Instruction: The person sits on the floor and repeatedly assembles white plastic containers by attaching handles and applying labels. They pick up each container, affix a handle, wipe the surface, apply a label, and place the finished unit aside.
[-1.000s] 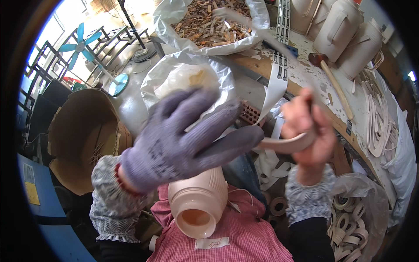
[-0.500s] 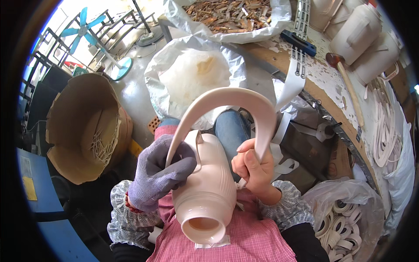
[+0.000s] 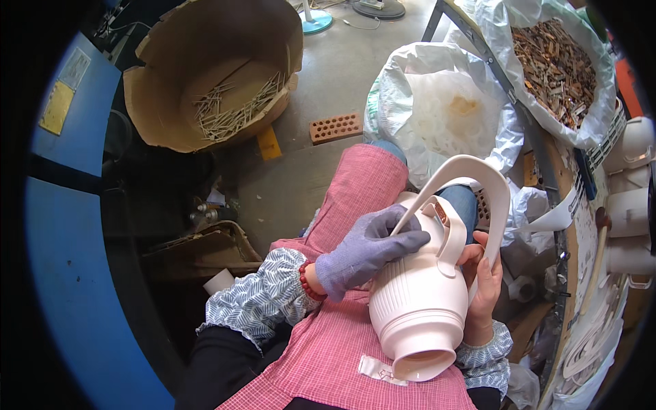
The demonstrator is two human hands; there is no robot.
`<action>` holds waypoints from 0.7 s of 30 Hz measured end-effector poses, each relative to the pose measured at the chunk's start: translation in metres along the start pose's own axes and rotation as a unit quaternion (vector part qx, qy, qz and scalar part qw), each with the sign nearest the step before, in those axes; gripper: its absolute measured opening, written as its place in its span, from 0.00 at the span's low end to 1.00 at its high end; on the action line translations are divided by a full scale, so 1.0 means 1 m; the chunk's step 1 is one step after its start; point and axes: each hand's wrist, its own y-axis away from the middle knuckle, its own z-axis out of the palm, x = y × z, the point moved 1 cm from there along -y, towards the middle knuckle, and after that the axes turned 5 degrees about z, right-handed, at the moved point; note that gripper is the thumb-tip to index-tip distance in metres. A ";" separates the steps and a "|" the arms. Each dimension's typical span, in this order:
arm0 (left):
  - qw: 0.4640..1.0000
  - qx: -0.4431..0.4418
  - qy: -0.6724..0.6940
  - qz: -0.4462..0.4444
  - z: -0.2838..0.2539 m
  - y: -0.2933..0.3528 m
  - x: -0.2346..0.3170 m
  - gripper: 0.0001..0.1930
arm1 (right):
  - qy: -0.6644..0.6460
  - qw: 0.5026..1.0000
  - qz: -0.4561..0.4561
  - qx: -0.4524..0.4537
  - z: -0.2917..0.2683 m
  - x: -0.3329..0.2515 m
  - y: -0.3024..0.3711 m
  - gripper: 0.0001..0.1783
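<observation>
A pale pink plastic thermos jug body (image 3: 418,301) lies tilted on my lap, its round mouth toward me and its ribbed side up. On its upper side is a loop-shaped side handle (image 3: 452,239). Over the far part of the jug arches a wide pink carrying handle (image 3: 471,165). My left hand (image 3: 369,249), in a purple-grey glove, is closed on one end of this handle, beside the jug. My bare right hand (image 3: 484,287) grips the other end at the jug's right side. The jug partly hides its fingers.
A cut-open cardboard drum (image 3: 164,102) with thin sticks stands at the far left, near a perforated brick (image 3: 335,128). Ahead is a white sack (image 3: 389,89); a sack of brown scraps (image 3: 555,72) is at the far right. A workbench (image 3: 570,273) runs along the right, blue panels (image 3: 96,287) along the left.
My view has swung left, so the drum and sacks sit further right. The jug has rolled, bringing its side handle from the left to the top, under the arched handle. Both hands keep their grip.
</observation>
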 end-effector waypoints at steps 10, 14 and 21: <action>0.995 0.081 -0.009 0.065 0.016 0.001 0.006 0.11 | 0.020 0.996 -0.046 0.073 0.010 0.006 -0.001 0.19; 0.971 0.057 -0.122 0.199 -0.003 -0.001 0.014 0.11 | -0.028 0.998 -0.062 0.003 0.016 0.000 -0.014 0.23; 0.891 0.054 0.012 0.451 -0.017 -0.020 0.074 0.11 | 0.275 0.907 -0.291 -0.127 0.025 -0.051 -0.104 0.25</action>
